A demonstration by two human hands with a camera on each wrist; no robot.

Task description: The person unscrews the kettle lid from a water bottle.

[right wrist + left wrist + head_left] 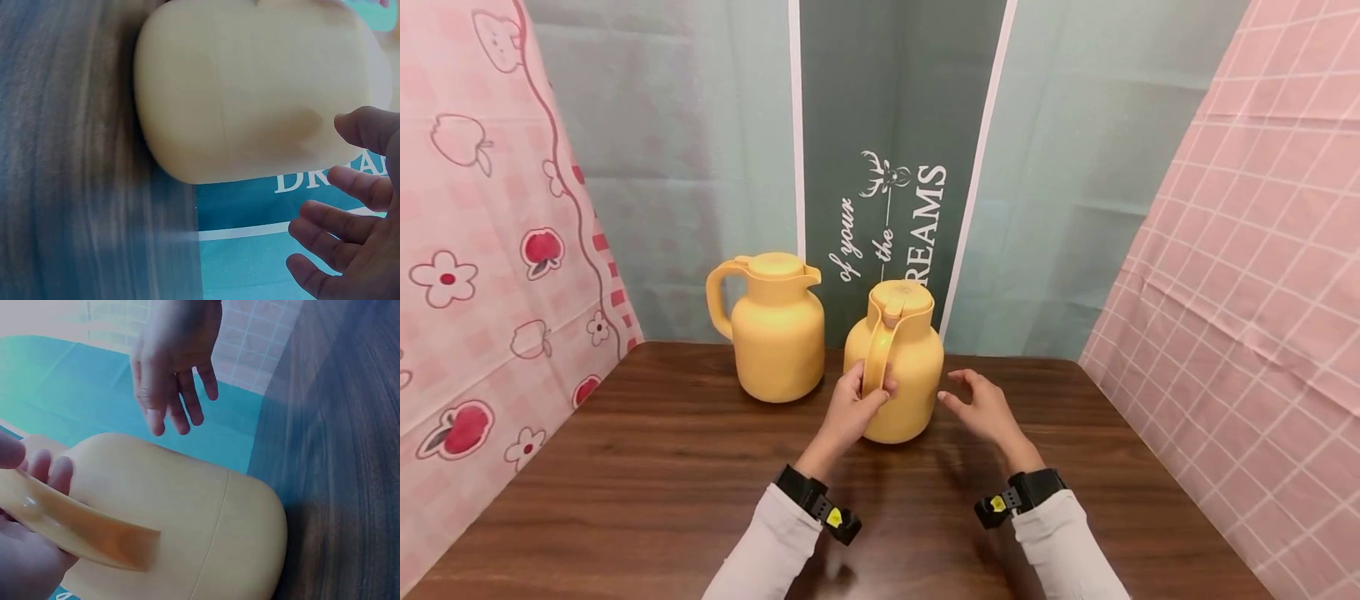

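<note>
A yellow thermos jug (917, 375) with a round lid stands upright on the wooden table, its handle (877, 360) turned toward me. My left hand (847, 412) grips that handle, fingers wrapped round it and thumb on the near side. Just right of the jug, my right hand (988, 410) is held with its fingers spread and slightly bent. In the right wrist view a gap shows between its fingertips (344, 178) and the jug's side (250, 94). A second yellow jug (778, 346) stands behind and to the left, handle left and spout right.
The brown wooden table (895, 517) reaches back to a green cloth backdrop (1037, 208) with white lettering. A pink patterned cloth (482, 292) hangs on the left and a pink checked cloth (1247, 275) on the right. Both wrists wear black camera straps (1037, 487).
</note>
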